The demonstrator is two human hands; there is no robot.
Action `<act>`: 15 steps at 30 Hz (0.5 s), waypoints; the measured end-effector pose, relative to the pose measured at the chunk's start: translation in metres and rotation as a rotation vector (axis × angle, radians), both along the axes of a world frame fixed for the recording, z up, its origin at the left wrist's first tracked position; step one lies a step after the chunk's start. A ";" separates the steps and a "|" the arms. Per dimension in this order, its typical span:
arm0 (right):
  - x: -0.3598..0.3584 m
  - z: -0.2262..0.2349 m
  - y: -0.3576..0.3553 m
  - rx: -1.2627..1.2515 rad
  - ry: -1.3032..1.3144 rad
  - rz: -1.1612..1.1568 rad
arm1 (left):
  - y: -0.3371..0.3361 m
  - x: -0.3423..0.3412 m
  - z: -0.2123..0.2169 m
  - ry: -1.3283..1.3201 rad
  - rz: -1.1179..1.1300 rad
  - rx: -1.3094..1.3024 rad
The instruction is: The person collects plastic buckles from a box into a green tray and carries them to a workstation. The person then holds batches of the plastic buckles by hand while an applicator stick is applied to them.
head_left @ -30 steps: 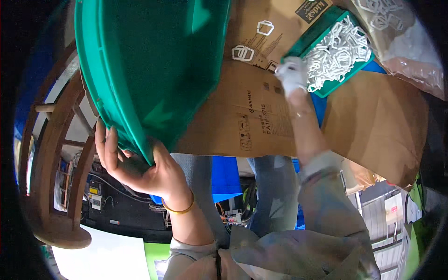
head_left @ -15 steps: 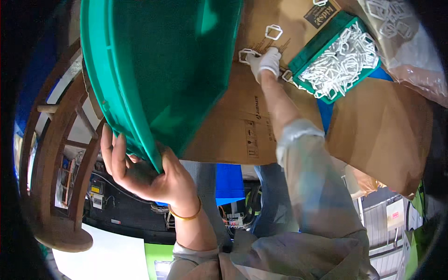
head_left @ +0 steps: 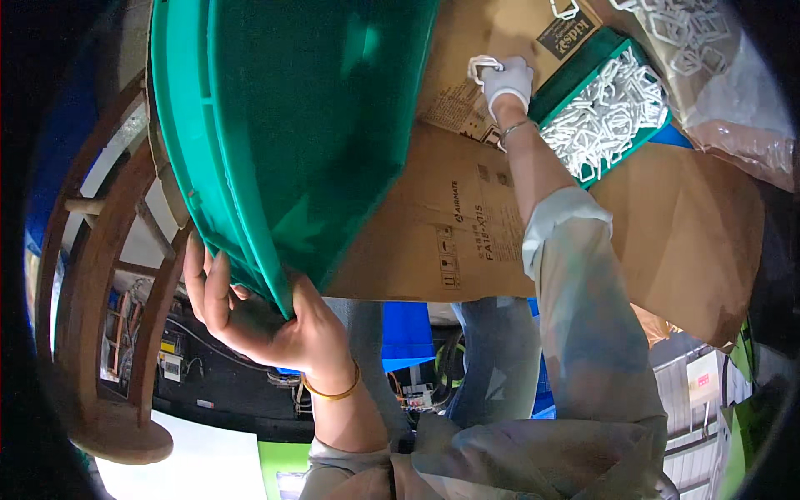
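My left hand (head_left: 271, 325) grips the lower corner of a large green plastic bin (head_left: 187, 150), its thumb inside the rim and its fingers outside. The bin stands tilted at the left, its dark green inside facing right. My right hand (head_left: 507, 79), in a white glove, is closed over the cardboard (head_left: 467, 42), with a white plastic ring (head_left: 483, 67) at its fingertips. Whether more rings are under the glove cannot be seen. Just right of that hand, a smaller green box (head_left: 575, 79) holds a heap of white rings (head_left: 608, 112).
A clear plastic bag (head_left: 742, 100) with more white rings lies at the far right. Another loose ring (head_left: 564, 10) rests at the top edge. A brown flap (head_left: 683, 225) sticks out on the right. A wooden stool (head_left: 125, 250) stands at the left.
My right hand has moved up and right across the cardboard. Two loose rings showed near it before; now one shows at its fingertips. My left hand keeps its grip on the bin.
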State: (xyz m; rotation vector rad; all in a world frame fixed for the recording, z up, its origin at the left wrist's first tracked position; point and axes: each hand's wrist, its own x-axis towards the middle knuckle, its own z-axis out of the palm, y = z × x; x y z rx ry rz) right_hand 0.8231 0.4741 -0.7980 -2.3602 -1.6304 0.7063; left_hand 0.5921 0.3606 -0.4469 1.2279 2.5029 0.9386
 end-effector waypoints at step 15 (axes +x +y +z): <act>0.109 -0.016 0.180 -0.193 0.015 0.463 | 0.002 0.009 0.006 -0.054 0.006 -0.014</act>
